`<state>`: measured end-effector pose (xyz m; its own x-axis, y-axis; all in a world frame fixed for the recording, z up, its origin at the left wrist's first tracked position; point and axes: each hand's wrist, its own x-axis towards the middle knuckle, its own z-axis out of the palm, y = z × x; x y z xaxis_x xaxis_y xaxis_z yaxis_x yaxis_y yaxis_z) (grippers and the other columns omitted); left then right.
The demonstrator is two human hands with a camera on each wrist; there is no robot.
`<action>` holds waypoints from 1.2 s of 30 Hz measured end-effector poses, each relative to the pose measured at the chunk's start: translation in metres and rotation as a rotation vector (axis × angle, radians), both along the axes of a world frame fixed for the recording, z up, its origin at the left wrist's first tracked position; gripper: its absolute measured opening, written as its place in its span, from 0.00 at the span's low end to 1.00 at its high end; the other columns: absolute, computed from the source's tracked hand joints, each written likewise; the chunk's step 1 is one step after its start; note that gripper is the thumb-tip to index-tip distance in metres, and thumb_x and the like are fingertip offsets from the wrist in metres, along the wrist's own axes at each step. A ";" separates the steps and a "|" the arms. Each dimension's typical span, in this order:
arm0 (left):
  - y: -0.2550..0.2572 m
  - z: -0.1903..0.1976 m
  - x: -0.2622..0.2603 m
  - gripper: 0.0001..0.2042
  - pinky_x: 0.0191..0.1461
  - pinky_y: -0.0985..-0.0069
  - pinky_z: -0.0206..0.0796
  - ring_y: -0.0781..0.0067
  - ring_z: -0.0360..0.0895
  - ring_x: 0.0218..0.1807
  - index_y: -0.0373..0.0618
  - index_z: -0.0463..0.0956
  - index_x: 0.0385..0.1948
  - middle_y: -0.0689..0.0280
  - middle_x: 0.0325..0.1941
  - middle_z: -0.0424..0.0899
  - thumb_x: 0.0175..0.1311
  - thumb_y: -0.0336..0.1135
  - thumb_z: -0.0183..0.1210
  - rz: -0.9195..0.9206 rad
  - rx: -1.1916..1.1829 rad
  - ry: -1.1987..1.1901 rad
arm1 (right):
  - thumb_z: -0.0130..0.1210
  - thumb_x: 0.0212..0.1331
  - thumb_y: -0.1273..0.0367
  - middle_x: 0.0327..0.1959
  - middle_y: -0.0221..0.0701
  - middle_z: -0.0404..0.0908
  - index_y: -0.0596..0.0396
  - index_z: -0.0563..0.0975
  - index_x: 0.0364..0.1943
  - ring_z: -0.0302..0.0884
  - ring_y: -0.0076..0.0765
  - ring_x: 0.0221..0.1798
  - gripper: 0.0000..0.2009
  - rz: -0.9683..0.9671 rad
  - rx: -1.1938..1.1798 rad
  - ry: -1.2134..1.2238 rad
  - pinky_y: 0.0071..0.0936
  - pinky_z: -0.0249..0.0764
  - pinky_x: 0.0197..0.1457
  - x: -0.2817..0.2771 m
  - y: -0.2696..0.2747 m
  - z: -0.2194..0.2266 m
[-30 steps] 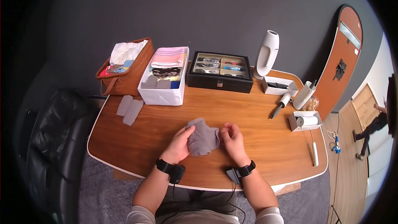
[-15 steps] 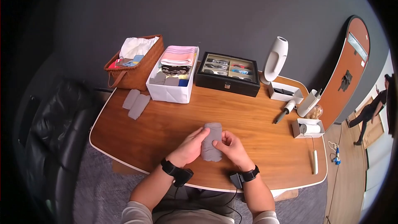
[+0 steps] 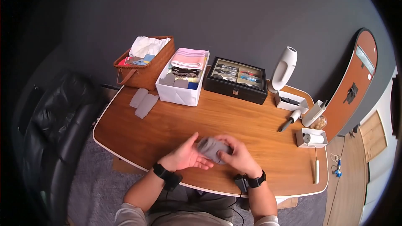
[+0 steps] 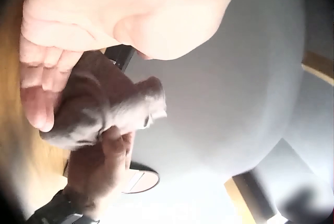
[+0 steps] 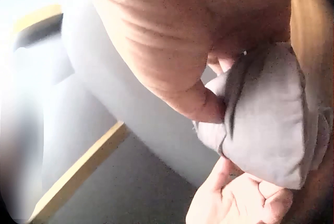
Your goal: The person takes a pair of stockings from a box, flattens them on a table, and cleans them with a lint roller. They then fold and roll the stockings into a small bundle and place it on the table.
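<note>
A folded grey cloth garment (image 3: 213, 150) is held above the front of the table; its exact kind is hidden by the folds. My right hand (image 3: 239, 157) grips it, thumb pressed into the cloth, as the right wrist view also shows. To its left, my left hand (image 3: 186, 155) is spread with the palm turned up and the thumb apart. In the left wrist view the straight fingers (image 4: 39, 96) of that hand lie along the edge of the garment (image 4: 94, 98). Two folded grey pieces (image 3: 144, 102) rest on the table at the left.
Along the back stand a brown woven basket (image 3: 153, 69) of clothes, a white fabric box (image 3: 180, 96) with folded items, and a black eyewear case (image 3: 234, 90). To the right are a white vase-like object (image 3: 285, 69), small white boxes (image 3: 310, 144) and a lint roller (image 3: 292, 119).
The garment went from loosely spread to a compact folded strip, then tilted. My left hand has let go of it and opened out; the right keeps its grip. The head view shifted slightly.
</note>
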<state>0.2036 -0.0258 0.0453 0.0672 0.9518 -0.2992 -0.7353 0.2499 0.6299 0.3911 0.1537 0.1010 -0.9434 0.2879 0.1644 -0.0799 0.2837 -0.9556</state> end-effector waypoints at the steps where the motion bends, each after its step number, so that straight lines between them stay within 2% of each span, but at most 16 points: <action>1: 0.002 0.000 -0.009 0.46 0.68 0.54 0.80 0.53 0.88 0.63 0.35 0.70 0.74 0.49 0.65 0.87 0.84 0.76 0.33 -0.022 0.054 -0.048 | 0.64 0.59 0.82 0.56 0.33 0.89 0.52 0.84 0.54 0.83 0.43 0.65 0.18 -0.002 0.268 -0.023 0.37 0.78 0.68 0.001 -0.006 0.008; 4: 0.011 0.001 -0.014 0.44 0.70 0.51 0.79 0.56 0.86 0.67 0.38 0.72 0.73 0.52 0.69 0.85 0.84 0.75 0.34 0.196 0.066 0.027 | 0.64 0.47 0.85 0.63 0.31 0.87 0.48 0.86 0.45 0.75 0.49 0.76 0.21 0.033 0.790 0.070 0.51 0.67 0.81 -0.002 -0.018 0.018; 5: 0.010 -0.006 -0.019 0.29 0.71 0.56 0.77 0.61 0.83 0.70 0.44 0.71 0.76 0.59 0.70 0.84 0.89 0.58 0.46 0.196 0.129 -0.032 | 0.65 0.43 0.84 0.70 0.29 0.83 0.46 0.85 0.43 0.69 0.56 0.80 0.21 0.035 0.823 0.085 0.63 0.57 0.85 -0.004 -0.019 0.013; 6: 0.010 -0.013 -0.020 0.25 0.71 0.57 0.78 0.62 0.83 0.70 0.45 0.71 0.76 0.61 0.68 0.85 0.88 0.50 0.51 0.297 0.114 0.062 | 0.65 0.44 0.84 0.71 0.30 0.82 0.45 0.85 0.42 0.68 0.57 0.81 0.21 0.010 0.851 0.091 0.64 0.57 0.85 -0.006 -0.021 0.011; 8: 0.014 -0.018 -0.013 0.23 0.70 0.60 0.78 0.65 0.83 0.68 0.46 0.71 0.76 0.63 0.64 0.86 0.84 0.35 0.60 0.504 0.080 0.247 | 0.66 0.45 0.84 0.74 0.32 0.80 0.43 0.86 0.41 0.67 0.60 0.81 0.20 -0.033 0.908 0.103 0.65 0.59 0.84 -0.008 -0.020 0.007; 9: 0.015 -0.019 -0.010 0.31 0.66 0.64 0.80 0.69 0.85 0.63 0.46 0.69 0.77 0.65 0.60 0.86 0.73 0.21 0.66 0.688 -0.054 0.198 | 0.67 0.46 0.83 0.76 0.33 0.78 0.42 0.87 0.40 0.65 0.61 0.82 0.19 -0.039 0.923 0.087 0.64 0.58 0.85 -0.010 -0.016 0.002; 12: 0.019 -0.051 -0.025 0.35 0.58 0.70 0.81 0.72 0.86 0.56 0.42 0.66 0.78 0.65 0.57 0.86 0.70 0.21 0.69 0.836 -0.112 0.492 | 0.69 0.47 0.80 0.82 0.34 0.73 0.41 0.88 0.39 0.62 0.63 0.84 0.17 -0.063 0.958 0.053 0.63 0.57 0.86 -0.019 0.005 -0.016; 13: 0.017 -0.060 -0.031 0.37 0.49 0.75 0.79 0.75 0.85 0.50 0.40 0.64 0.79 0.62 0.54 0.87 0.67 0.21 0.70 0.882 -0.122 0.677 | 0.70 0.47 0.80 0.82 0.35 0.73 0.41 0.88 0.39 0.62 0.62 0.84 0.17 -0.067 0.964 0.052 0.63 0.57 0.86 -0.022 0.011 -0.021; 16: -0.001 -0.061 -0.038 0.36 0.44 0.78 0.76 0.77 0.83 0.44 0.37 0.66 0.77 0.62 0.48 0.88 0.67 0.21 0.70 0.908 -0.164 0.801 | 0.70 0.47 0.80 0.81 0.35 0.75 0.40 0.90 0.43 0.65 0.59 0.83 0.19 -0.085 1.033 0.031 0.62 0.60 0.85 -0.025 0.027 -0.033; 17: -0.007 -0.066 -0.042 0.35 0.42 0.71 0.78 0.74 0.82 0.37 0.35 0.68 0.75 0.62 0.38 0.86 0.64 0.24 0.72 0.937 -0.145 0.861 | 0.70 0.47 0.80 0.79 0.36 0.77 0.40 0.91 0.44 0.66 0.58 0.82 0.20 -0.084 1.045 0.017 0.61 0.61 0.84 -0.025 0.029 -0.035; 20: -0.019 -0.076 -0.052 0.33 0.42 0.70 0.77 0.74 0.82 0.37 0.34 0.70 0.72 0.62 0.37 0.85 0.65 0.25 0.72 0.924 -0.192 1.096 | 0.69 0.51 0.77 0.75 0.37 0.80 0.43 0.90 0.50 0.70 0.56 0.79 0.20 -0.166 1.003 0.021 0.58 0.64 0.82 -0.032 0.020 -0.031; 23: -0.019 -0.070 -0.050 0.30 0.44 0.71 0.77 0.74 0.82 0.38 0.33 0.73 0.70 0.61 0.37 0.85 0.65 0.25 0.72 0.913 -0.204 1.124 | 0.68 0.57 0.72 0.73 0.38 0.81 0.47 0.90 0.53 0.72 0.54 0.77 0.17 -0.184 0.976 0.039 0.55 0.67 0.80 -0.046 -0.007 -0.023; 25: -0.019 -0.069 -0.052 0.29 0.38 0.73 0.76 0.75 0.82 0.35 0.34 0.73 0.70 0.63 0.36 0.84 0.66 0.24 0.71 0.840 -0.205 1.239 | 0.68 0.65 0.63 0.75 0.39 0.79 0.46 0.90 0.54 0.71 0.54 0.78 0.15 -0.160 1.029 0.034 0.55 0.66 0.81 -0.055 -0.023 -0.025; 29: -0.031 -0.063 -0.066 0.27 0.26 0.72 0.73 0.74 0.80 0.28 0.36 0.74 0.68 0.63 0.36 0.82 0.67 0.24 0.71 0.709 -0.271 1.286 | 0.68 0.66 0.55 0.80 0.42 0.74 0.42 0.91 0.56 0.68 0.57 0.81 0.18 -0.114 1.175 -0.126 0.56 0.62 0.84 -0.056 -0.014 -0.046; 32: -0.047 -0.064 -0.087 0.25 0.22 0.71 0.71 0.73 0.79 0.25 0.36 0.75 0.67 0.62 0.37 0.82 0.68 0.25 0.71 0.708 -0.309 1.316 | 0.68 0.66 0.55 0.80 0.44 0.73 0.42 0.91 0.55 0.68 0.57 0.81 0.18 -0.212 1.089 -0.131 0.57 0.63 0.83 -0.039 0.002 -0.046; 36: -0.063 -0.076 -0.117 0.24 0.24 0.72 0.73 0.71 0.82 0.29 0.37 0.77 0.65 0.60 0.41 0.83 0.68 0.25 0.71 0.711 -0.345 1.415 | 0.67 0.67 0.57 0.77 0.48 0.77 0.49 0.90 0.55 0.73 0.61 0.77 0.18 -0.318 0.917 -0.175 0.52 0.68 0.80 -0.001 0.025 -0.040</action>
<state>0.0869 -0.0888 -0.0306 -0.8343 0.5469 0.0692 0.3307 0.3961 0.8566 0.3901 0.1784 0.0608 -0.8763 0.3631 0.3167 0.2501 0.9046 -0.3452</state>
